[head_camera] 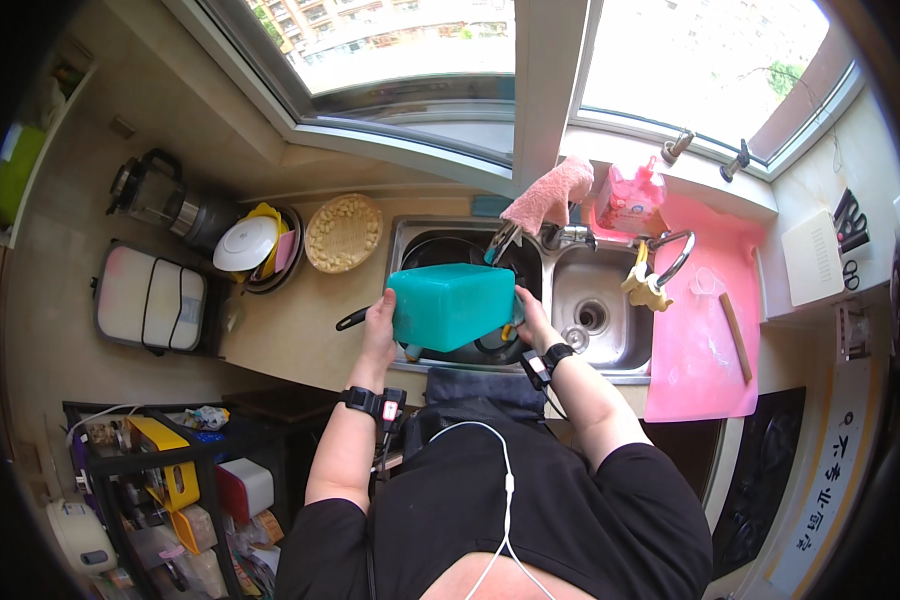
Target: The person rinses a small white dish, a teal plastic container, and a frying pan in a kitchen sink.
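A teal plastic box (450,306) is held level over the left basin of a steel double sink (645,375). My left hand (379,330) grips its left side, and my right hand (532,321) is at its right end. Whether the box is open at the top or turned over cannot be told. Below it, a black pan (442,250) fills much of the basin, mostly hidden by the box. A black handle (352,319) sticks out over the left rim, near my left hand. Something yellow (506,332) shows in the basin beside my right hand.
A pink towel (547,195) hangs on the tap (570,235). Right of it are a pink bottle (630,199), a curved spout (679,259) and a pink mat (709,300) with a wooden stick (736,337). Leftward stand a woven tray (343,234), stacked dishes (246,244) and a blender (161,199).
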Demonstrator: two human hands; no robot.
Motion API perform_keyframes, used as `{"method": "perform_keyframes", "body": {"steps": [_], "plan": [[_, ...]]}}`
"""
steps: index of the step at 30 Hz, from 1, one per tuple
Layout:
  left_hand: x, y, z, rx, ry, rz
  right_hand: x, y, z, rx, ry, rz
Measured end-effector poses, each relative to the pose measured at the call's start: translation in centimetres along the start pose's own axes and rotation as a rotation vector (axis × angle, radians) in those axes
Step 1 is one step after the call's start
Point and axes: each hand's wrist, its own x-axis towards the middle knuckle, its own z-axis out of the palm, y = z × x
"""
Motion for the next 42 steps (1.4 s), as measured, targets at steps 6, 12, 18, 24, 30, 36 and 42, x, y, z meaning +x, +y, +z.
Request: {"method": "perform_keyframes", "body": {"steps": [6, 12, 18, 24, 30, 36, 42], "plan": [[0.7, -1.4, -1.3, -0.141, 0.049, 0.032, -1.1, -2.5, 2.0, -0.215, 0.053, -0.403], [0.3, -2.2, -1.5, -0.191, 0.128, 0.018, -1.1, -3.2, 3.1, -0.764, 0.008, -0.719], [-0.2, -2.9, -1.8, -0.145, 0.203, -0.017, -1.1, -2.0, 7.5, -1.29, -0.17, -0.948], [-0.8, -2.9, -1.9, -0.101, 0.233, -0.043, -4.6, 1.1, 13.5, -1.458, -0.39, -1.018], [-1.1, -5.3, -2.8, -0.117, 0.23, -0.101, -7.4, 1.2, 17.5, -1.531, -0.608, -1.07], [-0.7, -6.6, -3.4, -0.148, 0.233, -0.127, -5.8, 0.0, 16.4, -1.557, -0.645, -0.977], [-0.8, -7.6, -3.0, -0.152, 0.243, -0.213, -5.3, 0.6, 11.1, -1.578, -0.493, -0.908]]}}
